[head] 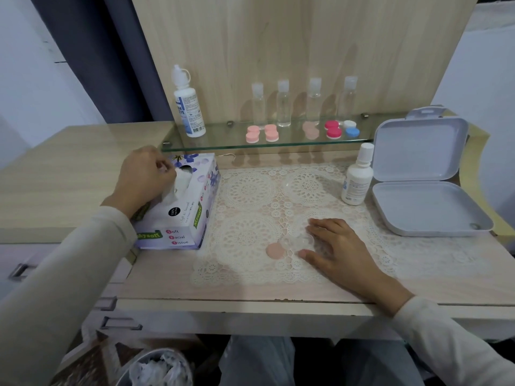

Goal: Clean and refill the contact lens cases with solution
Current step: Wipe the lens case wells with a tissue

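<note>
Head view only. L hand (142,179) at mid-left of frame is pinching a tissue (181,182) that is sticking up from the slot of the tissue box (181,218), fingers curled round it. R hand (334,246) at lower centre-right is lying flat on the lace mat (245,190), fingers straight and spread, thumb and forefinger flanking the clear lens case (299,240); can't tell if they're actually touching it. Pink cap (274,250) is lying just left of the case. Case's long axis seems to be running approx left-right, but clear plastic is hard to read. Key relation: case is sitting down-right of the tissue hand, well apart; R hand is far nearer. Judging R is placed to steady while L needs to carry tissue across for wiping. Solution bottle (356,179) is standing capped at right; refill prob. not begun.
</note>
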The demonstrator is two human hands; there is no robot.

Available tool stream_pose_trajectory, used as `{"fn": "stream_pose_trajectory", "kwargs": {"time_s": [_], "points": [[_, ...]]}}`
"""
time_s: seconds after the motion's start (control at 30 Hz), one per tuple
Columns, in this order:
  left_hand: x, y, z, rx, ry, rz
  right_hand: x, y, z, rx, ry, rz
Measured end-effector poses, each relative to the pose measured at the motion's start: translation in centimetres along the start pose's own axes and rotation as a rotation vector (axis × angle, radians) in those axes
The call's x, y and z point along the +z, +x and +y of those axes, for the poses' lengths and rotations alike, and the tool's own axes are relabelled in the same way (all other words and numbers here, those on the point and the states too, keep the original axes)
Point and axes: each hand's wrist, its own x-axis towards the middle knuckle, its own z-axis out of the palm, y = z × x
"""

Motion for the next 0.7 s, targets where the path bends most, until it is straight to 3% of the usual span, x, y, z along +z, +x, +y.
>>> {"fn": "stream_pose_trajectory", "kwargs": {"time_s": [0.13, 0.23, 0.5, 0.7], "points": [[-2.1, 0.5, 1.5, -0.008, -0.247, 0.078, -0.1, 0.0, -0.1, 0.024, 0.07, 0.021], [-3.1, 0.6, 2.9, -0.03, -0.386, 0.04, -0.2, 0.0, -0.2, 0.035, 0.091, 0.02], [-2.6, -1.5, 6.5, 0.125, -0.531, -0.089, -0.8, 0.1, -0.3, 0.077, 0.18, 0.043], [-0.5, -5.4, 10.3, 0.171, -0.653, -0.246, -3.4, 1.3, -2.7, 0.025, 0.4, 0.331]]}}
